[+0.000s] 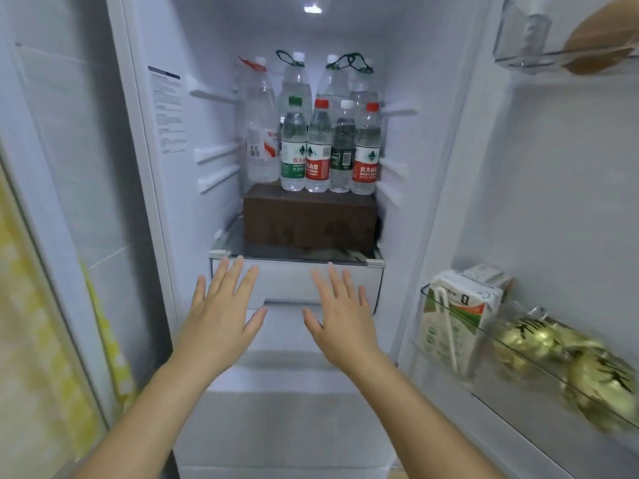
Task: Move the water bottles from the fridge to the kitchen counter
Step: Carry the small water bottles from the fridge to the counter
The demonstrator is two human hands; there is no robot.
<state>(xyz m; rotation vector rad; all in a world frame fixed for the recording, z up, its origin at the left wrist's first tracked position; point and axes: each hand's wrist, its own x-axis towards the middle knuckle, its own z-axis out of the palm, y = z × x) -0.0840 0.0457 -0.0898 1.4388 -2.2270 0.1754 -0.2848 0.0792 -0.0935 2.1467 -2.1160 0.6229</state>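
Inside the open fridge, several water bottles stand on a dark brown box (pixel 309 219). The front row holds a green-capped bottle (pixel 294 146), a red-capped bottle (pixel 318 148), a white-capped dark-label bottle (pixel 343 150) and another red-capped bottle (pixel 367 152). Taller clear bottles with carry loops stand behind, the leftmost (pixel 261 126) with a red loop. My left hand (pixel 221 316) and my right hand (pixel 340 316) are both held out flat, fingers spread, below the bottles in front of the white drawer (pixel 294 281). Neither hand touches a bottle.
The box rests on a glass shelf (pixel 221 252) above white drawers. The open door at right has a bin (pixel 518 344) holding a milk carton (pixel 456 316) and a bag of gold-wrapped items (pixel 570 361). An upper door bin (pixel 525 39) sits top right. A tiled wall is at left.
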